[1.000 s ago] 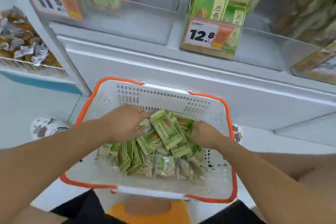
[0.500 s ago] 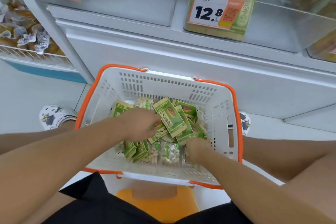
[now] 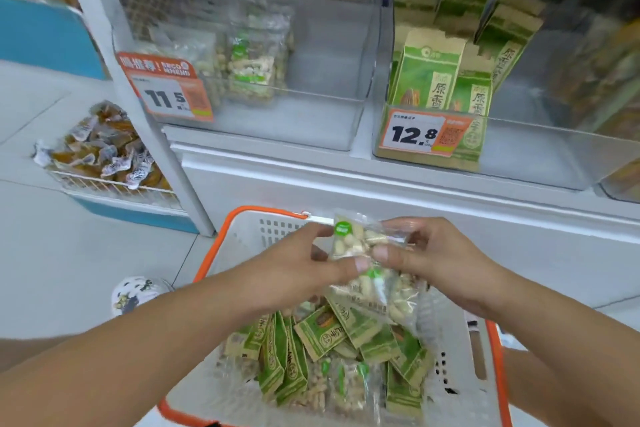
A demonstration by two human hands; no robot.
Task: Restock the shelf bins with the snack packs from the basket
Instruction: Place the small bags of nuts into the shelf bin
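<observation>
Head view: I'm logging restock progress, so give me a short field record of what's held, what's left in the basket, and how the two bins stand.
held: clear peanut packs, above the basket
left hand: pinches the packs
right hand: grips the packs
basket: green packs and more clear peanut packs remain
left bin: tagged 11.5, few clear packs at its left, rest bare
right bin: tagged 12.8, green packs at its left

Snack packs (image 3: 322, 350) in basket (image 3: 460, 357), shelf bins (image 3: 311, 114) behind, perhaps part-filled
</observation>
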